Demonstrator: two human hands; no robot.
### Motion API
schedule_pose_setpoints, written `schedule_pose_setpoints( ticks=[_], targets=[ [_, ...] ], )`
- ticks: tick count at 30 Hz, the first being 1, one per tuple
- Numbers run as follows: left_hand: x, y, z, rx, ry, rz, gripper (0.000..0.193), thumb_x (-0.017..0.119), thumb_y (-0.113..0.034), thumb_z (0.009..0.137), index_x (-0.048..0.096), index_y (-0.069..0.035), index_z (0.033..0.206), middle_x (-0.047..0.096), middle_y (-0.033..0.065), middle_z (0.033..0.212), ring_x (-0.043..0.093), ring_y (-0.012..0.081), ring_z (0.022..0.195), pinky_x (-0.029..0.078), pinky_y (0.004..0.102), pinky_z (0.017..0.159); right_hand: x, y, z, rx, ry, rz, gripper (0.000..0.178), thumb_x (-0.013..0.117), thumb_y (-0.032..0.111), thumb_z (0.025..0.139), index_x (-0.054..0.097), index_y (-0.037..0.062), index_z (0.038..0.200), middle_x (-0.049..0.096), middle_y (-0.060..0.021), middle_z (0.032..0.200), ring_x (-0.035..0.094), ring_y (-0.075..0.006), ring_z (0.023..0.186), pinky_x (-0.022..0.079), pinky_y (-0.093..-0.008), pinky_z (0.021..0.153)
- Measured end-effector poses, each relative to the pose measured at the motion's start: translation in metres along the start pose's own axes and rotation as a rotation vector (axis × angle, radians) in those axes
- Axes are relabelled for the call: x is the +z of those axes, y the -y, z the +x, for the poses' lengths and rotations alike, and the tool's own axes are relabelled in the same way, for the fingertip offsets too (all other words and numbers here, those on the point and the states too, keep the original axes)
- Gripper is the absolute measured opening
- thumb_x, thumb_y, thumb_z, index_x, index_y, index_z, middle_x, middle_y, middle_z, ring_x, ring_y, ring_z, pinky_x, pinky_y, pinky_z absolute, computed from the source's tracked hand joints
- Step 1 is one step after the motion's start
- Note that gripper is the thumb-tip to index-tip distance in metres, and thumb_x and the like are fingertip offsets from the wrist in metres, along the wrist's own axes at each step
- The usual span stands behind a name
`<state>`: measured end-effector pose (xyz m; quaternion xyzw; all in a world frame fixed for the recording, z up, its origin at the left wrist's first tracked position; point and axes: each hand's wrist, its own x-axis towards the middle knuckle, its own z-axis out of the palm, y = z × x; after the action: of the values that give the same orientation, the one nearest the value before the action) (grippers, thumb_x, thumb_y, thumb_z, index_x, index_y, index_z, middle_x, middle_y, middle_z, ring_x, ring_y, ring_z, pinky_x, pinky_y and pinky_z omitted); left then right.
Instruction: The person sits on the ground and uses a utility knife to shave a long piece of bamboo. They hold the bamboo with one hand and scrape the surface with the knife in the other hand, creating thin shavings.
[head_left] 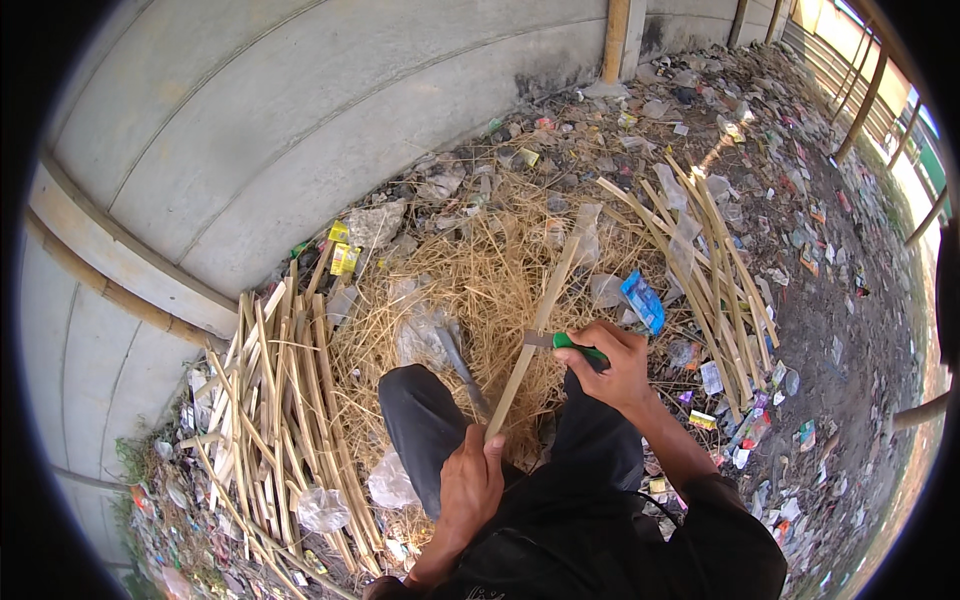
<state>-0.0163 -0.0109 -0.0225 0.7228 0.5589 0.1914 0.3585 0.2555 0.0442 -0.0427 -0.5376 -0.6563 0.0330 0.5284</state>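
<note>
A flat, pale bamboo strip slants up and away from my lap, between my knees. My left hand is closed around its near end. In my right hand is the green handle of a knife, gripped by closed fingers. The short, wide grey blade lies across the strip about midway along, seemingly touching it. Beneath and beyond the strip spreads a heap of thin straw-coloured shavings. A long grey bladed tool rests on the shavings beside my left knee.
Bamboo strips lie piled at the left, with another loose bundle at the right. A concrete wall runs behind. Litter covers the ground, including a blue packet. Bamboo posts stand at the far right.
</note>
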Motion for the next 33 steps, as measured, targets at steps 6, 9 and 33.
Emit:
schedule_pose_setpoints(
  ticks=[6,9,33],
  targets=[
    [-0.002,0.007,-0.024,-0.057,0.1,-0.014,0.04,0.044,-0.034,0.119,0.058,0.001,0.107,0.067,0.0297,0.083,0.066,0.0552,0.083,0.048,0.0597,0.073,-0.037,-0.066,0.039,0.24,-0.242,-0.147,0.018,0.087,0.016,0.095,0.074,0.0026,0.098,0.079,-0.0107,0.087,0.074,-0.0166,0.068,0.055,-0.0317,0.06],
    [-0.004,0.021,-0.017,-0.064,0.095,-0.067,0.048,0.04,-0.04,0.12,0.06,0.002,0.105,0.065,0.0269,0.08,0.066,0.0507,0.079,0.049,0.0553,0.072,-0.04,-0.067,0.037,0.298,-0.244,-0.123,0.02,0.087,0.017,0.096,0.074,0.0023,0.098,0.078,-0.0108,0.086,0.069,-0.0115,0.065,0.052,-0.0298,0.058],
    [0.002,-0.007,0.019,-0.045,0.135,-0.324,0.065,0.033,-0.049,0.121,0.068,0.002,0.101,0.059,0.0057,0.07,0.057,0.0139,0.062,0.047,0.0338,0.06,0.012,0.014,-0.017,-0.044,0.026,0.023,0.025,0.093,0.024,0.086,0.077,0.0085,0.098,0.077,-0.0063,0.084,0.073,-0.0238,0.064,0.055,-0.0336,0.056]
  ],
)
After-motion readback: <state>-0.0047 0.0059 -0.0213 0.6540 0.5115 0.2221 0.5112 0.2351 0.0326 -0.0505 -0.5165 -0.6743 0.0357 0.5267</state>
